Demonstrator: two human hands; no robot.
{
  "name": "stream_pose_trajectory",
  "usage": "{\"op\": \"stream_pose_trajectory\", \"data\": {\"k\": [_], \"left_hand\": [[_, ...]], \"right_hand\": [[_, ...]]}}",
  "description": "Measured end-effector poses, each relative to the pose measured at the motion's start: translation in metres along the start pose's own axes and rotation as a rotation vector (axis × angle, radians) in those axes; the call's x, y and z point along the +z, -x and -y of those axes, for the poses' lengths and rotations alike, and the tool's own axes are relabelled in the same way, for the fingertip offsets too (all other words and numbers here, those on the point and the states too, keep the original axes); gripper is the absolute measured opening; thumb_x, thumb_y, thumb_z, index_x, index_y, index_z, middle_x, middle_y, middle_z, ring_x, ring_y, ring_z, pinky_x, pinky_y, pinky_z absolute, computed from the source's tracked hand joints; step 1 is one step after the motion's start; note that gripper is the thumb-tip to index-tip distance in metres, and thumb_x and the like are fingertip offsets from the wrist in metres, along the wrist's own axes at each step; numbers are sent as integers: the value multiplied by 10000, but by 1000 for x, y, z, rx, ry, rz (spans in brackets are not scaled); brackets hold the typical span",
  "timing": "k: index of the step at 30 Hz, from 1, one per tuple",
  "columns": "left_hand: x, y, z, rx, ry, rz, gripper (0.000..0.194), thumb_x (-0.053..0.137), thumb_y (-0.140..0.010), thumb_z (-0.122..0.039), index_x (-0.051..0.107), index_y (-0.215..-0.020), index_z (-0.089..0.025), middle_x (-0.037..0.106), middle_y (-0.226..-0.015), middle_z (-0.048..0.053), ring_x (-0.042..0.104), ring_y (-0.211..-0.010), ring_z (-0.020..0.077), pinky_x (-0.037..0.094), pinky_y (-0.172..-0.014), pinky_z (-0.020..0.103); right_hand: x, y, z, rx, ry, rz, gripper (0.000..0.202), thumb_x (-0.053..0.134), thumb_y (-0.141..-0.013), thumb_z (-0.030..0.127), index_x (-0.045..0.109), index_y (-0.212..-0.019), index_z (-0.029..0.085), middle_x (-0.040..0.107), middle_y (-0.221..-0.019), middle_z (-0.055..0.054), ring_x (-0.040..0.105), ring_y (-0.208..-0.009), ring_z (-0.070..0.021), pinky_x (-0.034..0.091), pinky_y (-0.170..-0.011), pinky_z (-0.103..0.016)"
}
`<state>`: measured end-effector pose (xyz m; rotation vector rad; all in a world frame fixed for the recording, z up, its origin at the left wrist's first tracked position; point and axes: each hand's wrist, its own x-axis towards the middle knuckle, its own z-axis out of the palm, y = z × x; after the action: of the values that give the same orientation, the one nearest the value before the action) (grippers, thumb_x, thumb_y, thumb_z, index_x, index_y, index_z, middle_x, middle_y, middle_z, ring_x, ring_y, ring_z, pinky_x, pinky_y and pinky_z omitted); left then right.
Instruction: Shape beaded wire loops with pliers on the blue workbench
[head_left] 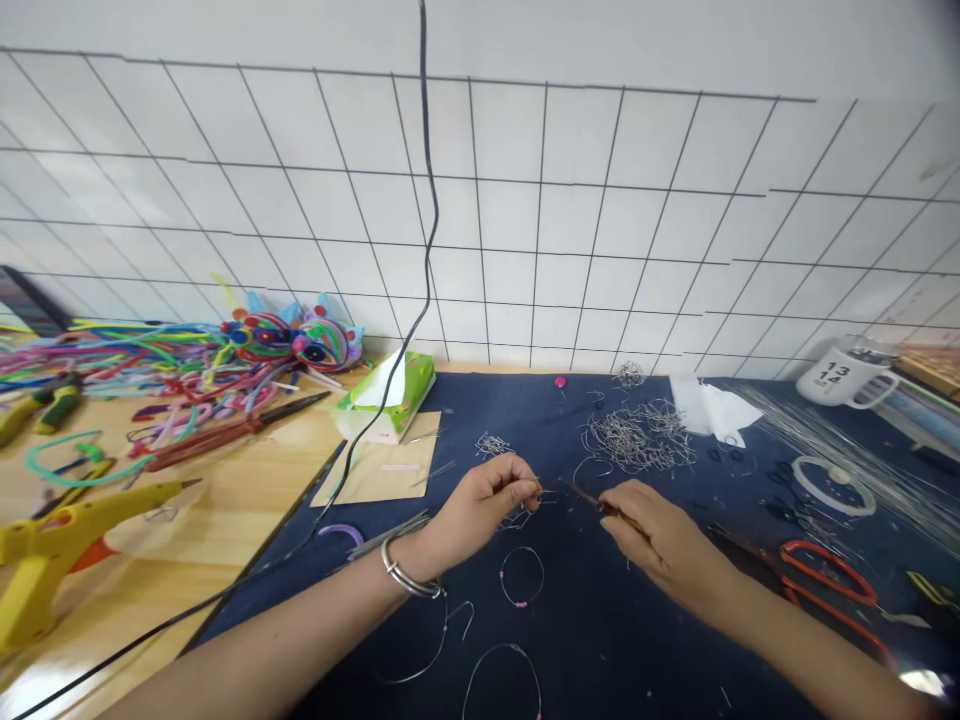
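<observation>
My left hand (499, 495), a silver bangle at its wrist, is closed in a pinch on a thin wire (549, 492); short ends of it stick out past the fingertips. My right hand (649, 520) is wrapped round dark, pointed pliers (589, 497), whose tip points left at the wire, a small gap between them. The handles are mostly hidden in the palm. Below the hands, a wire ring (523, 577) with pink beads lies on the dark blue cloth (600, 640). Nearer to me is a larger wire loop (502, 655), and an open bent wire (444, 640) lies left of it.
A tangled wire pile (637, 437) lies behind my right hand. On the right are red-handled scissors (829, 590), a tape roll (834, 485) and a white mug (847, 375). A tissue pack (390, 395), black cable (360, 435) and yellow glue gun (67, 540) are on the left.
</observation>
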<state>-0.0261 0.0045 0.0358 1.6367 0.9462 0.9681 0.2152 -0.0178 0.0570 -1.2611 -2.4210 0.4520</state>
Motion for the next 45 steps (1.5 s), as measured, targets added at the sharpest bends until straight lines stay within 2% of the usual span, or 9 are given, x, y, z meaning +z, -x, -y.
{"op": "stream_pose_trajectory", "data": {"k": [3, 8, 14, 25, 45], "left_hand": [[-2, -2, 2, 11, -22, -19, 157, 454, -874, -272, 525, -816, -144, 590, -745, 22, 556, -720, 118, 433, -700, 272], [-3, -5, 6, 1, -45, -41, 167, 448, -878, -275, 518, -805, -142, 581, -714, 18, 550, -688, 112, 429, -669, 260], [-2, -6, 12, -2, -85, -52, 159, 450, -878, -270, 526, -818, -144, 576, -723, 18, 538, -682, 106, 421, -656, 250], [5, -1, 9, 44, -164, -42, 160, 442, -880, -244, 538, -798, -145, 582, -737, 23, 531, -687, 106, 421, -656, 251], [6, 0, 10, 170, -281, -62, 138, 442, -875, -187, 548, -798, -145, 565, -748, 31, 519, -692, 108, 425, -676, 256]], "right_hand": [[0, -15, 3, -89, 181, -117, 214, 396, -882, 269, 527, -1036, 199, 529, -929, -69, 504, -858, -176, 421, -769, -344], [12, -26, -15, -138, 314, -238, 214, 453, -854, 289, 553, -1002, 170, 522, -897, -85, 486, -840, -194, 410, -764, -366], [23, -22, -30, -145, 296, -233, 206, 477, -839, 292, 556, -980, 164, 530, -917, -90, 490, -853, -200, 405, -772, -372], [21, -18, -16, -181, 357, -246, 181, 483, -838, 284, 570, -951, 173, 539, -865, -76, 492, -824, -194, 397, -737, -362], [17, -15, -14, -194, 395, -265, 182, 471, -845, 274, 585, -939, 169, 541, -831, -76, 497, -785, -182, 401, -726, -351]]}}
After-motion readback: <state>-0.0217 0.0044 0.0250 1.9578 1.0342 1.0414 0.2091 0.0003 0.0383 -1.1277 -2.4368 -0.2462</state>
